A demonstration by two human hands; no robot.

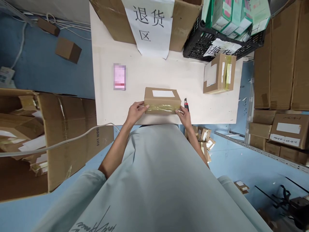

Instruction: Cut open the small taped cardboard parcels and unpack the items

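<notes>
A small brown cardboard box with a white label on top and shiny clear tape along its near side sits at the table's front edge. My left hand grips its left end, the thumb pressing on the taped side. At the right end, my right hand pinches the lower corner between thumb and fingers. Just beyond my right hand lies a red and black box cutter, touched by neither hand as far as I can see.
On the white table are a pink blurred item, a taped box, a large carton with a paper sign and a black crate of green boxes. An open carton of parcels stands left; cartons stack right.
</notes>
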